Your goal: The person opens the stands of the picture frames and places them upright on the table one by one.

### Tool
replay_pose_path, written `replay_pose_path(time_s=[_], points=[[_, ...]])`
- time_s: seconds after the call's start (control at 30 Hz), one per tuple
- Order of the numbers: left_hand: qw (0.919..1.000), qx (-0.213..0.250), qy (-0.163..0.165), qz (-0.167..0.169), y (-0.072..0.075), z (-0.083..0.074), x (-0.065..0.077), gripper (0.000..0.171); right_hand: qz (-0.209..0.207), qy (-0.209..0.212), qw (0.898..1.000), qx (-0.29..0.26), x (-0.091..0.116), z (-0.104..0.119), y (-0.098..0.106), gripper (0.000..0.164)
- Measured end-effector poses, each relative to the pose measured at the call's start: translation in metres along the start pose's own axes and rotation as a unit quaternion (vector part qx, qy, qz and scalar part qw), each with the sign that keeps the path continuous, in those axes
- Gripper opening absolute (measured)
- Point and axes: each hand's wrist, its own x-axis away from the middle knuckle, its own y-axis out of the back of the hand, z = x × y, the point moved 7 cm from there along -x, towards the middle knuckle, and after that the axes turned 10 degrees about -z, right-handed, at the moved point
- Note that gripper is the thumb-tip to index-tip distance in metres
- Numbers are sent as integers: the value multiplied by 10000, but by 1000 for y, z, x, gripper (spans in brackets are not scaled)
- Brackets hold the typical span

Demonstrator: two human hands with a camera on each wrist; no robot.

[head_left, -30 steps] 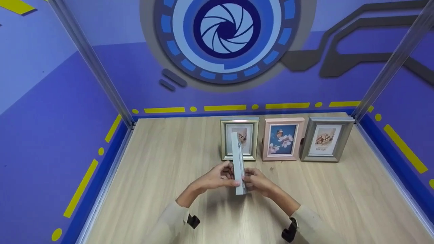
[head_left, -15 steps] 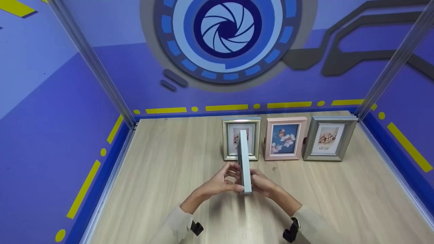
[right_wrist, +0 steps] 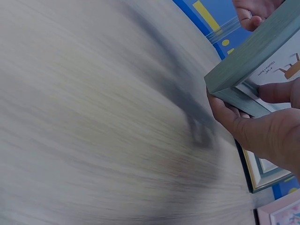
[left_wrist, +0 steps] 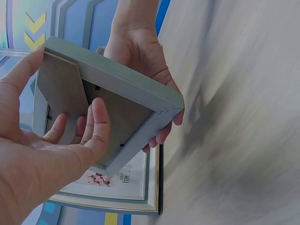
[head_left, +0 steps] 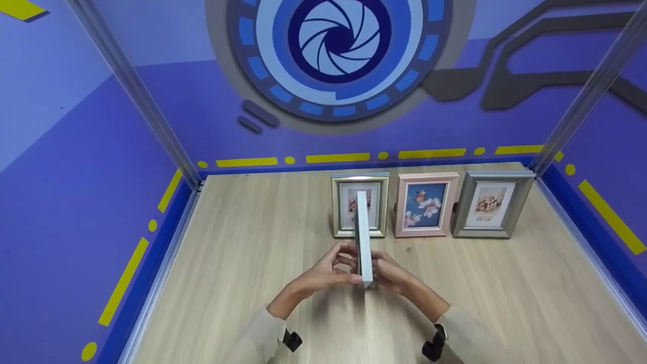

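A pale grey-green picture frame [head_left: 365, 237] stands edge-on between my two hands above the table. Its brown back, with a stand flap [left_wrist: 63, 84] tilted out from it, faces my left hand [head_left: 328, 268]. The left thumb lies at the frame's edge by the flap, and the bent fingers reach behind the flap; their exact contact is partly hidden. My right hand [head_left: 394, 273] grips the frame's corner. In the right wrist view the right thumb [right_wrist: 276, 93] presses the front, which shows a printed insert, while the other fingers curl underneath.
Behind my hands stand a gold-edged frame [head_left: 336, 202], a pink frame [head_left: 399, 207] with a blossom picture, and a grey-brown frame [head_left: 462, 207], side by side on the wooden table [head_left: 242, 227]. Purple wall panels [head_left: 167, 111] enclose the table.
The held frame has turned about its upright axis and shifted slightly right, both hands moving with it. Over the last half second it has stayed almost still.
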Motion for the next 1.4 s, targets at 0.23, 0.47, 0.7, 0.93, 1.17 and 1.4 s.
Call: replay_pose_path(time_s=[0.23,0.47,0.7,0.93,1.17,1.4], points=[[10000,27,-1,21,2,-1,1,68,70,120,9999,35,3,3,3,48],[9998,-99,-4,163,5,-5,1,68,5,27,9998,175,4,2,7,43],[9994,-205,-52,277,9,-5,1,64,113,42,9999,-57,6,0,9,43],[9985,-527,-39,111,17,-6,2,62,111,-91,9994,-322,6,-4,10,31],[9964,-842,-100,-95,30,-6,2,50,596,-16,9974,-409,12,-4,11,25],[9955,-940,-70,-43,36,-6,3,49,623,45,9975,-342,10,-4,11,31]])
